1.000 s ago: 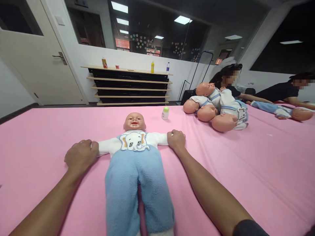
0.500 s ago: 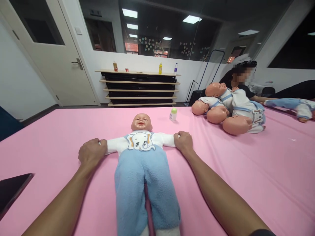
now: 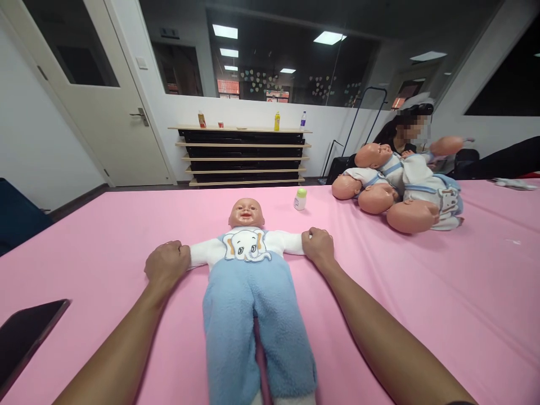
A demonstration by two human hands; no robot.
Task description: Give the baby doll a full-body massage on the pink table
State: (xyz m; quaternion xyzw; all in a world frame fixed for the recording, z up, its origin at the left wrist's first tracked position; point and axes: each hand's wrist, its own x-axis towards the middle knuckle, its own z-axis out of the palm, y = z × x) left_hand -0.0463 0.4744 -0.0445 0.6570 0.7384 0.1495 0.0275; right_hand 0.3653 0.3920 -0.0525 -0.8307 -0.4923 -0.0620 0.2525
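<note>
With left hand (image 3: 167, 264) and right hand (image 3: 319, 246) each fisted tight round a white sleeve end, held baby doll (image 3: 248, 264) face-up, arms spread, flat on pink table (image 3: 442, 292); small bottle (image 3: 300, 199) beyond head, doll pile (image 3: 400, 188) well right, phone (image 3: 25, 334) near left.

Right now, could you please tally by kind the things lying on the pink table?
Plastic baby dolls: 5, four of them heaped
Small white bottle with green cap: 1
Flat black phone: 1
Total: 7

White door (image 3: 88, 107), dark windows (image 3: 291, 67), ceiling lights (image 3: 329, 37), low shelf (image 3: 244, 154).
</note>
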